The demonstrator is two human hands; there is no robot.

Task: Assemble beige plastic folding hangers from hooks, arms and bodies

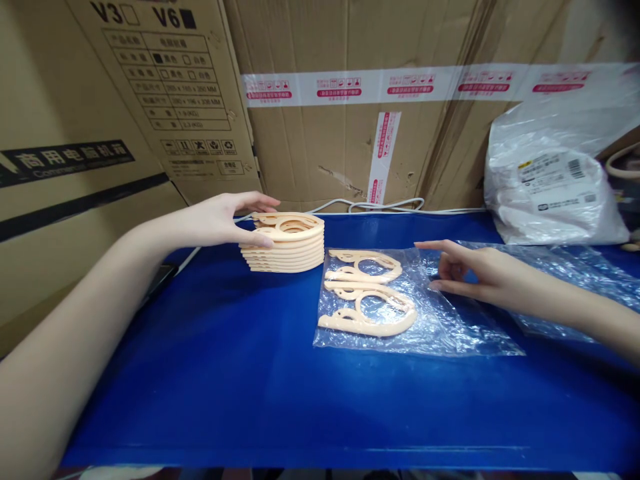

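My left hand [220, 217] is at the left end of a neat stack of beige folding hangers [287, 250]. Its thumb lies along the top hanger's near edge, while the stretched fingers reach over the far side, apart from the thumb. To the right, a clear plastic bag [440, 333] lies flat with two beige folding hangers [370, 327] inside, one above the other. My right hand [470, 267] hovers over the bag's right part, holding nothing. Its index finger and thumb extend with a gap between, and the other fingers curl in.
More clear plastic bags [545, 320] lie under my right forearm. A white wrapped parcel [555, 180] stands at the back right. Cardboard boxes [310, 147] wall the back and left of the blue table [240, 400]. A white cable [390, 205] runs along the back edge.
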